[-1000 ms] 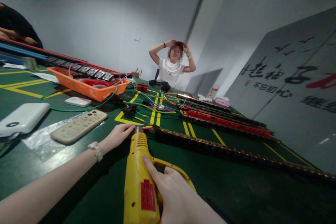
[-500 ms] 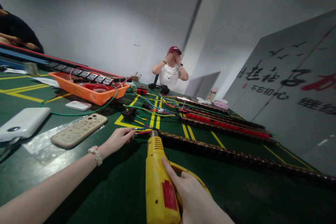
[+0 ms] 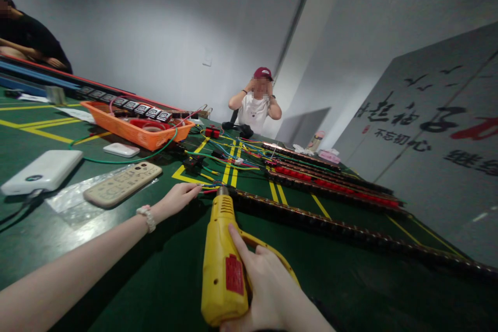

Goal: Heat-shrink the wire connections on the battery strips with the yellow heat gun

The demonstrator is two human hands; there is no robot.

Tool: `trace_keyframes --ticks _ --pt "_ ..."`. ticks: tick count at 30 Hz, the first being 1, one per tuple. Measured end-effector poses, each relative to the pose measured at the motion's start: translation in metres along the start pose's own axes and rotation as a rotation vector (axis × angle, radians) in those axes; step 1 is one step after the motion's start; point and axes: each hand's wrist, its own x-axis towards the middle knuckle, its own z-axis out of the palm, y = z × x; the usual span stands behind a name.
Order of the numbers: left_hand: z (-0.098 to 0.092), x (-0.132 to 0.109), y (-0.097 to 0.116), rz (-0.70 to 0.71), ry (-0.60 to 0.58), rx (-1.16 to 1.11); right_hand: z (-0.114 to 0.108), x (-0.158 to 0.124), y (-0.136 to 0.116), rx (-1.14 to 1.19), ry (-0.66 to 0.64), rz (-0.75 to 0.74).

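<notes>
My right hand (image 3: 264, 290) grips a yellow heat gun (image 3: 222, 259) with a red label, forefinger stretched along its side. Its nozzle points at thin red and yellow wires (image 3: 210, 190) lying on the green table (image 3: 342, 275). My left hand (image 3: 177, 199), a bead bracelet on its wrist, pinches those wires just left of the nozzle. The wires run into the near end of a long dark strip of cells (image 3: 330, 223) that stretches off to the right.
A cream remote (image 3: 122, 184) on clear plastic, a white power bank (image 3: 42, 171) and a small white case (image 3: 121, 150) lie to the left. An orange tray (image 3: 134, 132) holds parts. More strips (image 3: 330, 179) and tangled wires lie beyond. Two other people sit at the table.
The heat gun swung right and then back a little left, its nozzle staying by the wires. My left hand kept its pinch. The person opposite lowered both hands from head to face.
</notes>
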Motion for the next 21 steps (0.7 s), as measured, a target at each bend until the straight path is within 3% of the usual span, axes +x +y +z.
trace_keyframes --ticks 10,21 --pt "-0.0007 0.0032 0.0009 -0.054 0.0 -0.057 0.0018 0.0098 -0.0097 -0.002 0.017 -0.11" --pt "-0.0016 0.0008 0.0013 -0.006 -0.084 -0.064 -0.0004 0.0096 -0.0059 0.12 -0.01 -0.165"
